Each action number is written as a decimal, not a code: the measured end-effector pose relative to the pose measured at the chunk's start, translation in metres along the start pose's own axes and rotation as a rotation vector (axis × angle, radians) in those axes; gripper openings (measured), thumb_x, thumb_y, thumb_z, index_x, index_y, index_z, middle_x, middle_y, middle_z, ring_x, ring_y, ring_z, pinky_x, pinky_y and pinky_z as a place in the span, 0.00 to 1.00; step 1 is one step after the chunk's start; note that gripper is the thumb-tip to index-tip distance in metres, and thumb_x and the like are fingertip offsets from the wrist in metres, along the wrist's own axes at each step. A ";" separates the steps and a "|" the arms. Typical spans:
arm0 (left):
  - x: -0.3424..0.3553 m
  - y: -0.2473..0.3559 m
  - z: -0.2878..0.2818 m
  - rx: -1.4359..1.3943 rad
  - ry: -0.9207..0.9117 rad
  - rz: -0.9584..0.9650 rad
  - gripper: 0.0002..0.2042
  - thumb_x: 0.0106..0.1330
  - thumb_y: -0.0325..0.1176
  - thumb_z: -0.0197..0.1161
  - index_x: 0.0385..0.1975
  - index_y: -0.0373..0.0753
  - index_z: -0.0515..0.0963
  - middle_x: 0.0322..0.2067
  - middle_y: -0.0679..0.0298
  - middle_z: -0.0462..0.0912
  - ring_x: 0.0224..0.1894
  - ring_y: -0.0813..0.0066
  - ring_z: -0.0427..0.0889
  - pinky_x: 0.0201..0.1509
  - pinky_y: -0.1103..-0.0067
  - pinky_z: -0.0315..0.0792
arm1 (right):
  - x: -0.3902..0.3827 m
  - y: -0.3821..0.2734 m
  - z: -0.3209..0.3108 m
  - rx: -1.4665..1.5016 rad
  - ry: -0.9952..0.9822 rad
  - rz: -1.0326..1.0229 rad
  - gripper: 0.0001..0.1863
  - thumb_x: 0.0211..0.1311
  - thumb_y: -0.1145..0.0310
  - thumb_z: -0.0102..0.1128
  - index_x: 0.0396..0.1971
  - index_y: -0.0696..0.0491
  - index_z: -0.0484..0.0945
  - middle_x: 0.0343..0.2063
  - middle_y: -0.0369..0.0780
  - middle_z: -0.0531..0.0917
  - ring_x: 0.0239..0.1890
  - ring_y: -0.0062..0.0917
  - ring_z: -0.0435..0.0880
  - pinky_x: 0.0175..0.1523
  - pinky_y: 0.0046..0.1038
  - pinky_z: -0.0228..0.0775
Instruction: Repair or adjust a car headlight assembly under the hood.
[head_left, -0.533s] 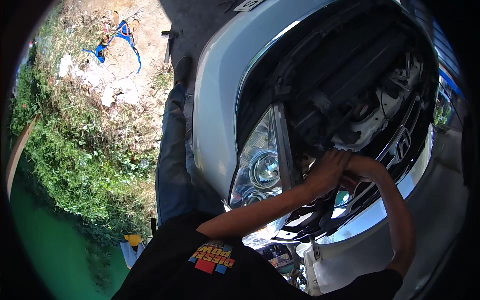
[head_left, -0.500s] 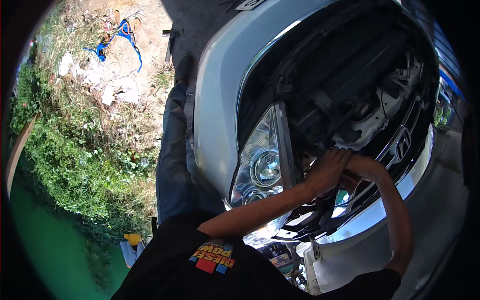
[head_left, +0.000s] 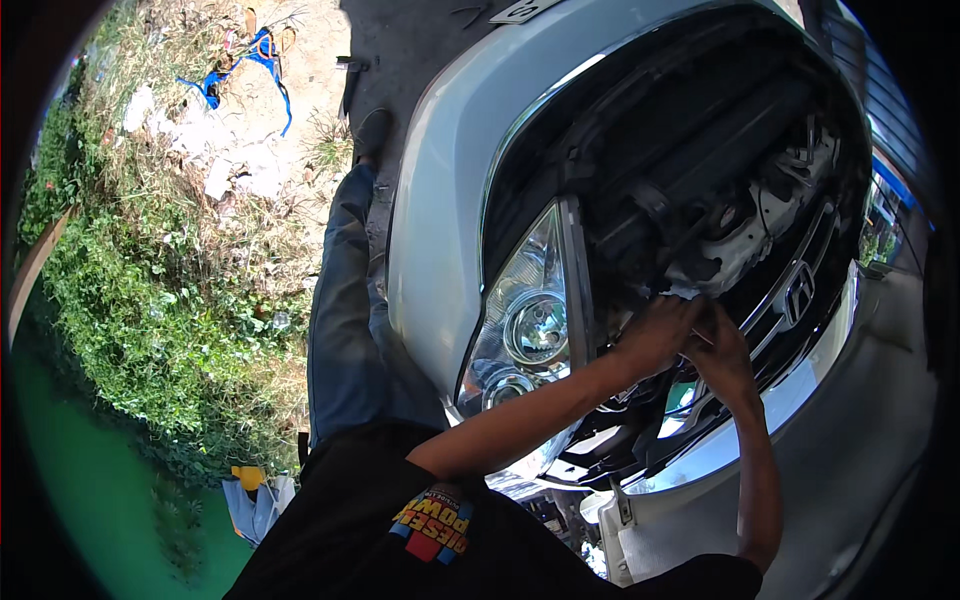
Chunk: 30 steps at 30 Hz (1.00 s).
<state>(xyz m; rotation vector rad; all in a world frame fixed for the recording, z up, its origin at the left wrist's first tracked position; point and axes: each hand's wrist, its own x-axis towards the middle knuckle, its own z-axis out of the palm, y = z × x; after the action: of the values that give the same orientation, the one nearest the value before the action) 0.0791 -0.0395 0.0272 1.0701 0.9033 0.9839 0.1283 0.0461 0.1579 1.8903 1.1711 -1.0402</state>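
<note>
Both hands meet at the front of a silver car, in the gap between the headlight (head_left: 540, 328) and the chrome-edged grille (head_left: 797, 292). My left hand (head_left: 660, 332) reaches across past the headlight, back up, with its fingers bent down into the gap; their tips are hidden. Close against it, my right hand (head_left: 722, 358) is bent at the wrist, fingers curled together toward the left fingers. Whatever the right fingers pinch is too small and shaded to make out. Just beyond the hands lies a pale metal front panel (head_left: 735, 250) of the engine bay.
The front bumper (head_left: 690, 530) stands away from the body below the grille. A dark engine bay (head_left: 660, 150) opens beyond. To the left are the fender (head_left: 435, 220), weeds (head_left: 150, 330), a blue strap (head_left: 265, 60) on the dirt, and green water (head_left: 90, 480).
My right hand has turned, its wrist and forearm swinging left and more upright beside the left hand. The left hand stays nearly in place. The view has shifted slightly.
</note>
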 end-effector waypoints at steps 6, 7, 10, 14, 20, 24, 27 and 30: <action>0.002 0.002 -0.001 -0.005 0.069 0.027 0.34 0.50 0.23 0.65 0.60 0.28 0.61 0.42 0.47 0.77 0.48 0.51 0.76 0.54 0.65 0.66 | -0.024 0.026 0.046 -1.137 0.597 -0.451 0.30 0.50 0.73 0.62 0.55 0.65 0.67 0.51 0.53 0.72 0.53 0.41 0.74 0.60 0.35 0.65; 0.003 0.003 0.002 -0.012 0.065 0.032 0.34 0.50 0.23 0.65 0.60 0.28 0.61 0.42 0.47 0.77 0.48 0.51 0.76 0.54 0.65 0.66 | -0.014 0.030 0.048 -1.141 0.598 -0.442 0.30 0.50 0.73 0.62 0.55 0.65 0.67 0.51 0.53 0.72 0.53 0.41 0.74 0.60 0.35 0.65; 0.008 -0.001 -0.003 -0.017 0.056 0.001 0.34 0.49 0.22 0.65 0.59 0.28 0.61 0.42 0.46 0.78 0.47 0.49 0.76 0.53 0.64 0.68 | 0.020 0.044 0.043 -1.054 0.447 -0.243 0.22 0.52 0.72 0.61 0.48 0.61 0.71 0.43 0.48 0.77 0.46 0.38 0.79 0.54 0.33 0.71; 0.006 0.011 -0.026 -0.075 -0.056 -0.099 0.35 0.51 0.23 0.63 0.62 0.29 0.59 0.42 0.46 0.77 0.48 0.48 0.76 0.53 0.63 0.69 | 0.032 0.044 0.028 -0.726 0.274 -0.144 0.11 0.55 0.69 0.60 0.37 0.59 0.77 0.32 0.47 0.84 0.37 0.38 0.86 0.43 0.32 0.79; -0.007 0.025 -0.015 0.001 0.140 0.062 0.36 0.54 0.26 0.61 0.65 0.30 0.57 0.49 0.47 0.73 0.52 0.51 0.73 0.56 0.65 0.69 | 0.046 0.029 -0.019 -1.104 -0.113 -0.707 0.08 0.54 0.66 0.63 0.29 0.55 0.82 0.25 0.49 0.85 0.25 0.31 0.87 0.29 0.33 0.78; -0.007 0.024 -0.022 0.112 0.089 0.050 0.34 0.56 0.28 0.59 0.65 0.29 0.59 0.48 0.49 0.72 0.52 0.55 0.72 0.58 0.66 0.67 | 0.056 -0.019 -0.030 -0.239 -0.601 0.554 0.11 0.52 0.71 0.67 0.15 0.50 0.73 0.10 0.31 0.69 0.11 0.14 0.63 0.15 0.20 0.49; -0.003 0.012 -0.008 0.155 0.128 0.069 0.28 0.57 0.29 0.57 0.59 0.29 0.64 0.46 0.51 0.73 0.51 0.56 0.73 0.57 0.67 0.68 | 0.074 0.015 -0.031 0.217 -0.856 0.718 0.14 0.52 0.73 0.67 0.14 0.49 0.71 0.10 0.25 0.61 0.11 0.12 0.55 0.16 0.20 0.41; 0.003 -0.003 -0.001 0.156 0.024 -0.005 0.19 0.58 0.31 0.56 0.50 0.32 0.70 0.42 0.53 0.75 0.49 0.57 0.75 0.54 0.68 0.69 | 0.080 0.012 -0.028 0.256 -0.902 0.723 0.14 0.53 0.75 0.66 0.14 0.49 0.70 0.10 0.25 0.59 0.11 0.11 0.52 0.18 0.21 0.37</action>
<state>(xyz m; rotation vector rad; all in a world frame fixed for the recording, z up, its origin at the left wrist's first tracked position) 0.0800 -0.0370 0.0234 1.1883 1.0148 0.9360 0.1691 0.0957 0.1019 1.5011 -0.1576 -1.3883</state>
